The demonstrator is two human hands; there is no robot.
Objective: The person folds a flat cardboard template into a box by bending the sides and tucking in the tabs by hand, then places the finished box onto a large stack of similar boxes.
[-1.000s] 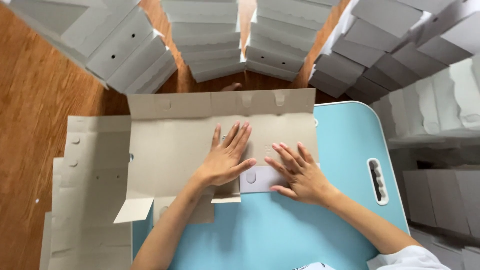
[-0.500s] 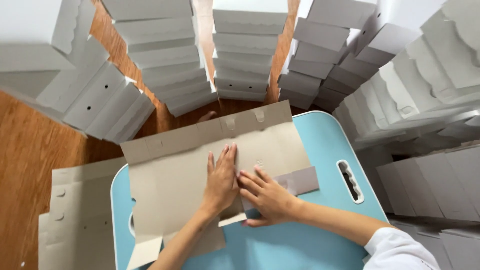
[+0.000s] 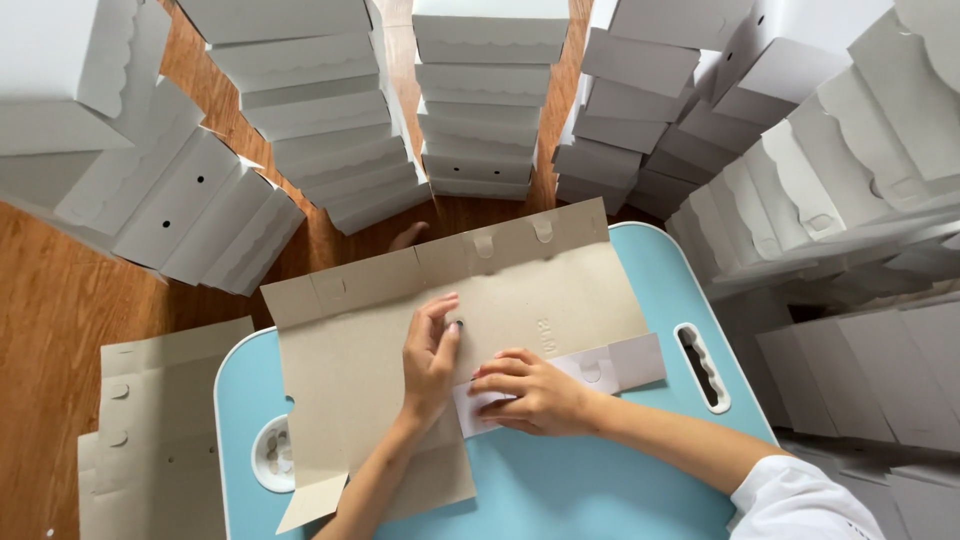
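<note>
where hands (image 3: pixel 480 375) press, flat grey-brown cardboard blank (image 3: pixel 350 370)

Flat cardboard blank (image 3: pixel 380 370) lies on small table (image 3: pixel 600 500), overhanging its far edge. Left hand (image 3: pixel 430 360) and right hand (image 3: pixel 535 395) rest on blank, side by side. Stack of flat blanks (image 3: pixel 160 440) left of table. Folded boxes (image 3: pixel 480 100) stacked behind and right.
</note>
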